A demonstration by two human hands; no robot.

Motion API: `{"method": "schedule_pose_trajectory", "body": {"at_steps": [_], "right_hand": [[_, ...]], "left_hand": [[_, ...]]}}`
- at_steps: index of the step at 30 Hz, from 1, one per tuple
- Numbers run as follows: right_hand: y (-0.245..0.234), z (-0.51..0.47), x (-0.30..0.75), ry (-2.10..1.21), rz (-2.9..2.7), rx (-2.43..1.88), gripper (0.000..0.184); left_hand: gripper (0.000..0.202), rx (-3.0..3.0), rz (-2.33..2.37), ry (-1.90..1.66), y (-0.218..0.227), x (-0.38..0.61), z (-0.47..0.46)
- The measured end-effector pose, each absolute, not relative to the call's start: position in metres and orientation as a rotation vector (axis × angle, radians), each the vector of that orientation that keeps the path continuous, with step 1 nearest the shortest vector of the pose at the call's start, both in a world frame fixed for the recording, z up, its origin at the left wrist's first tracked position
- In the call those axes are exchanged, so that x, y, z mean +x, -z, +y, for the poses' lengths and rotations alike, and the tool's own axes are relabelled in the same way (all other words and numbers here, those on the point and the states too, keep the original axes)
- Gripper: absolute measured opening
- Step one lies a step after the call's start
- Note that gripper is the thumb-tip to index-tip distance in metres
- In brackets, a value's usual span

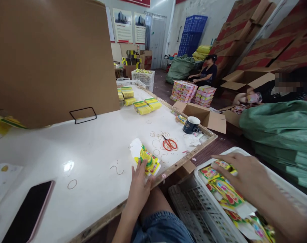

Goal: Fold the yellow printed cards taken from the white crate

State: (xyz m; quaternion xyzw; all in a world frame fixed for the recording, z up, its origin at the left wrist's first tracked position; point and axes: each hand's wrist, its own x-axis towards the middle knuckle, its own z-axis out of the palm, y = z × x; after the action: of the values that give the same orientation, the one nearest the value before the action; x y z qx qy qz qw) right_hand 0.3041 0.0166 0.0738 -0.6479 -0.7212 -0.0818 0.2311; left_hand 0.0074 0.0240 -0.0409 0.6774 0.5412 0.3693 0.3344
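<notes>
My left hand (pixel 139 184) rests at the white table's front edge (pixel 98 222), fingers closed on a small stack of yellow-green packets (pixel 148 161) with white card backs. My right hand (pixel 241 172) reaches into a white plastic crate (pixel 282 180) at my right, fingers spread flat over colourful packets (pixel 225 192) lying inside; whether it grips one is hidden. Red-handled scissors (pixel 169 144) lie on the table just beyond the stack, among several loose rubber bands (pixel 156 143).
A phone (pixel 29 211) lies at the table's near left. A tall cardboard sheet (pixel 52 57) stands at the back left. Bundled packet stacks (pixel 143 106), a dark mug (pixel 191 125), open cartons, green sacks (pixel 277 125) and two seated people (pixel 206 72) fill the right.
</notes>
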Motion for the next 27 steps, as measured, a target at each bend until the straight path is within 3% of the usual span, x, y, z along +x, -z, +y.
{"method": "schedule_pose_trajectory", "body": {"at_steps": [4,6,10,14,21,24,27], "right_hand": [[-0.023,0.050,0.241,-0.604,-1.809,-1.718,0.043],[0.005,0.068,0.203,-0.746,-1.761,-1.687,0.047],[0.026,0.079,0.175,-0.918,-1.606,-1.564,0.035],[0.016,0.063,0.177,-1.137,-1.367,-1.356,0.050],[0.004,0.029,0.143,-1.567,-0.954,-1.116,0.050],[-0.001,0.022,0.139,-1.570,-1.012,-1.085,0.046],[-0.002,0.021,0.143,-1.454,-1.146,-1.121,0.043]], "left_hand": [[0.056,1.927,1.350,-0.873,0.052,0.010,0.025],[0.055,1.936,1.305,-0.864,0.051,0.009,0.021],[0.054,1.728,1.298,-0.998,0.045,0.006,0.015],[0.061,1.168,1.172,-1.482,0.033,0.009,0.017],[0.048,0.689,0.729,-1.314,0.020,0.004,0.009],[0.042,0.622,0.790,-1.359,0.017,-0.001,0.005],[0.051,0.560,0.846,-1.370,0.013,0.001,0.009]]}}
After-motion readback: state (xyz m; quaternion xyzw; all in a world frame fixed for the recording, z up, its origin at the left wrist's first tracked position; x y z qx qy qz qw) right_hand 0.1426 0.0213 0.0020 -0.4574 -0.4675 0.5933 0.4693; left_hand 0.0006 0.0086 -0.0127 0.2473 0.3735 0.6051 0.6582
